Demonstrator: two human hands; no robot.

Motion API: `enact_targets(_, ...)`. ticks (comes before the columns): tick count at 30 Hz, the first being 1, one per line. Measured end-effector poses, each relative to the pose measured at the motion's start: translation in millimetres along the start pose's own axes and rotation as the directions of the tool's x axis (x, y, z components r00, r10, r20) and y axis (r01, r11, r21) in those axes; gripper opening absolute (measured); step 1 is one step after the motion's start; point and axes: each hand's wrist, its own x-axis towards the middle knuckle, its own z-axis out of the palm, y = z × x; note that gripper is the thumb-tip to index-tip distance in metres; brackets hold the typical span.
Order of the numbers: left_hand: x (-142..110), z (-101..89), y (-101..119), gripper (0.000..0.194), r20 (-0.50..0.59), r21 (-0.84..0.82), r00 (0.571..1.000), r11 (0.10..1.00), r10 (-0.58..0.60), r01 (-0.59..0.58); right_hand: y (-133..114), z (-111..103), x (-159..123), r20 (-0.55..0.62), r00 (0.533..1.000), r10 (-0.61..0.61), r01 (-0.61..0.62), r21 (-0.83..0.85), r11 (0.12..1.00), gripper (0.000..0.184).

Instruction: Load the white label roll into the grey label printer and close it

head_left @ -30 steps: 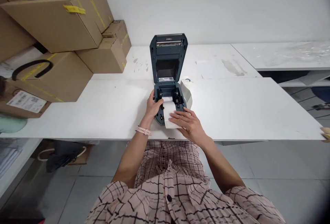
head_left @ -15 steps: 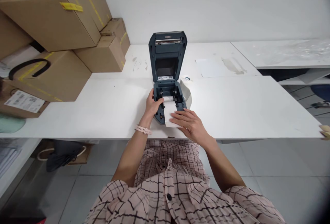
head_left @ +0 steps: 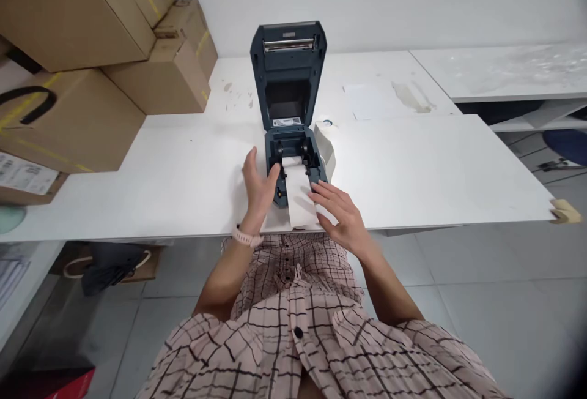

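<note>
A dark label printer (head_left: 288, 74) stands on the white table with its lid raised. Out of its front runs a strip of white label paper (head_left: 299, 194), which reaches down toward the table's front edge. My left hand (head_left: 260, 188) is at the printer's left side, thumb and fingers spread apart, the thumb close to the housing. My right hand (head_left: 339, 212) lies at the strip's right edge with fingers stretched out, the fingertips at or just over the paper. Inside the housing, the paper's inner end sits between two dark roll holders.
Cardboard boxes (head_left: 169, 74) are stacked at the left on the white table (head_left: 413, 172). A pale, crumpled strip (head_left: 324, 148) lies behind the printer's right side. A thin white sheet (head_left: 360, 102) rests farther back. Foam padding (head_left: 566, 211) covers the right front corner.
My left hand has come off the printer's left side and opened. My right hand has slid to the paper's right edge, and more of the strip shows. The whole view has shifted slightly.
</note>
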Motion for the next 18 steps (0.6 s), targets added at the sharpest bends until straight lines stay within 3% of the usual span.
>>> enact_targets(2, -40, -16.0, 9, 0.043, -0.131, -0.039, 0.990, 0.997, 0.055, -0.061, -8, 4, -14, -0.179, 0.958, 0.225, -0.208, 0.112, 0.972, 0.034)
enact_targets(3, -60, -23.5, 14, 0.035, -0.133, -0.095, 0.991, 0.995, 0.009, -0.022, -11, 7, -21, -0.234, 0.896, 0.377, -0.332, 0.210, 0.920, 0.024)
enact_targets(4, -77, -29.3, 18, 0.037, -0.008, -0.156, 0.996, 0.984, -0.094, 0.092, -13, 11, -27, -0.237, 0.814, 0.530, -0.445, 0.332, 0.832, 0.016)
enact_targets(5, -90, -33.1, 21, 0.045, 0.147, -0.202, 0.965, 0.949, -0.216, 0.243, -15, 15, -30, -0.183, 0.725, 0.664, -0.533, 0.460, 0.710, 0.016)
enact_targets(7, -104, -33.1, 27, 0.057, 0.436, -0.202, 0.804, 0.826, -0.405, 0.526, -17, 24, -32, 0.026, 0.582, 0.813, -0.625, 0.654, 0.426, 0.026)
enact_targets(8, -106, -29.8, 30, 0.061, 0.527, -0.185, 0.720, 0.766, -0.452, 0.616, -18, 27, -30, 0.125, 0.542, 0.831, -0.636, 0.707, 0.309, 0.030)
enact_targets(9, -105, -25.2, 32, 0.061, 0.582, -0.174, 0.662, 0.723, -0.472, 0.669, -19, 30, -26, 0.197, 0.521, 0.831, -0.636, 0.738, 0.224, 0.033)
enact_targets(11, -100, -14.9, 36, 0.056, 0.616, -0.177, 0.628, 0.692, -0.477, 0.700, -23, 31, -17, 0.262, 0.502, 0.824, -0.625, 0.768, 0.137, 0.037)
enact_targets(18, -98, -3.9, 34, 0.043, 0.550, -0.210, 0.691, 0.723, -0.469, 0.659, -31, 26, -3, 0.324, 0.491, 0.809, -0.609, 0.792, 0.053, 0.039)
